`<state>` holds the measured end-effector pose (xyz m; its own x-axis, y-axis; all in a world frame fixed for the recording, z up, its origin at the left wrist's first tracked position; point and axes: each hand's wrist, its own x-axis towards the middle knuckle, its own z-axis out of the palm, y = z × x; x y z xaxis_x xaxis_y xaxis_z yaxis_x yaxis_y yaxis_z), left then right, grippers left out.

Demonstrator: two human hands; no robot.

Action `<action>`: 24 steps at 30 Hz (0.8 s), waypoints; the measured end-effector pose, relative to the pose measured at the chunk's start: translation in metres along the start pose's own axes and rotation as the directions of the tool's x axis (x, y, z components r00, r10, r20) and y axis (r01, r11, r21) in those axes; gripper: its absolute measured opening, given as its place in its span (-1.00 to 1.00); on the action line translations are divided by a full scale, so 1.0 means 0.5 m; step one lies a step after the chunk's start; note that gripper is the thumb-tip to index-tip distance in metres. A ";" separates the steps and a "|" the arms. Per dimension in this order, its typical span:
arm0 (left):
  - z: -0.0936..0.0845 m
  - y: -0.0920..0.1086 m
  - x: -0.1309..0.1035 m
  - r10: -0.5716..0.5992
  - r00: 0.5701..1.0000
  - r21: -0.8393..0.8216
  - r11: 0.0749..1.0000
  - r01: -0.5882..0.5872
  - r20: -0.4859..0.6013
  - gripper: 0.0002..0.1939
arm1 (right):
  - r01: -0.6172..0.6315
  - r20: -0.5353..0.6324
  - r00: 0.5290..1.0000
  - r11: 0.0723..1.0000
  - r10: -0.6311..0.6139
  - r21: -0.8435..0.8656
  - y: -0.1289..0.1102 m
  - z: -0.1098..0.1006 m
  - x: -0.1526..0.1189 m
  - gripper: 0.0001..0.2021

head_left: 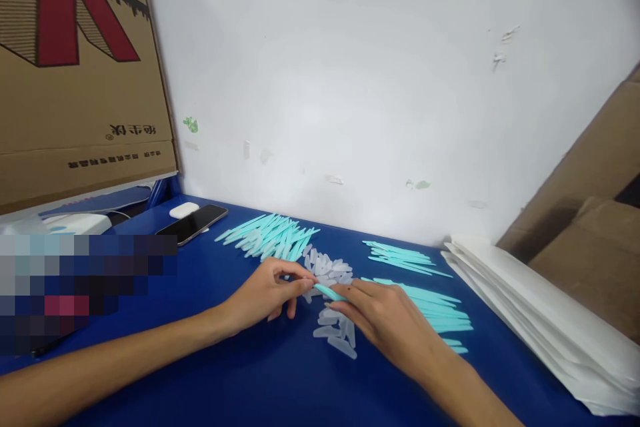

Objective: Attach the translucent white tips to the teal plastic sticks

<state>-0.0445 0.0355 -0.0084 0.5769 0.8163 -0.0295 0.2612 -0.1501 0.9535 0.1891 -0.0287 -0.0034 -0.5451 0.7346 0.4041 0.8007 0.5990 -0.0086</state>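
A slim turquoise stick point(327, 291) is held between both hands at the middle of the blue table. My left hand point(277, 288) pinches its left tip between thumb and forefinger. The fingers of my right hand point(383, 310) close round its other end. Small translucent white caps point(327, 267) lie in a loose pile behind and below the fingertips. A heap of turquoise sticks point(273, 237) spreads at the back left of the caps. More turquoise sticks point(440, 307) lie beside my right hand, partly hidden by it, and a smaller group point(403, 258) rests behind them.
A phone point(194, 224) and a white case point(184, 210) lie at the back left of the blue table point(225, 373). White sheets or bags point(540, 320) are stacked along the right edge. Cardboard point(85, 100) stands at the left, with more at the right. A white wall rises behind.
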 end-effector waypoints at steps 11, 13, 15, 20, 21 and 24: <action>0.001 0.003 -0.001 -0.031 0.999 -0.147 0.989 0.026 -0.030 -0.64 | 0.002 -0.013 1.000 1.000 -0.002 0.002 -0.003 -0.009 -0.001 -0.77; 0.002 0.005 -0.001 -0.044 0.998 -0.169 0.985 0.035 -0.051 -0.62 | 0.010 -0.018 1.000 1.000 -0.010 0.003 -0.002 -0.009 -0.001 -0.77; 0.002 0.006 -0.002 -0.055 0.996 -0.165 0.985 0.042 -0.073 -0.60 | 0.010 -0.009 1.000 1.000 -0.010 0.003 -0.002 -0.009 -0.001 -0.76; 0.001 0.005 -0.002 -0.027 0.997 -0.153 0.988 0.016 -0.072 -0.58 | -0.016 0.018 1.000 1.000 0.016 0.002 -0.004 -0.007 0.000 -0.74; 0.001 0.005 -0.003 -0.014 0.998 -0.156 0.988 0.005 -0.059 -0.59 | -0.015 0.016 1.000 1.000 0.015 0.007 -0.004 -0.005 0.000 -0.73; 0.003 0.005 -0.005 0.032 0.999 -0.134 0.990 -0.031 0.009 -0.61 | 0.005 0.015 1.000 0.999 -0.006 0.051 -0.002 -0.001 -0.002 -0.70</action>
<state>-0.0441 0.0319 -0.0064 0.5923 0.8057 -0.0016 0.1372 -0.0989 0.9856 0.1890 -0.0301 -0.0035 -0.5536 0.7355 0.3906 0.7840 0.6185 -0.0534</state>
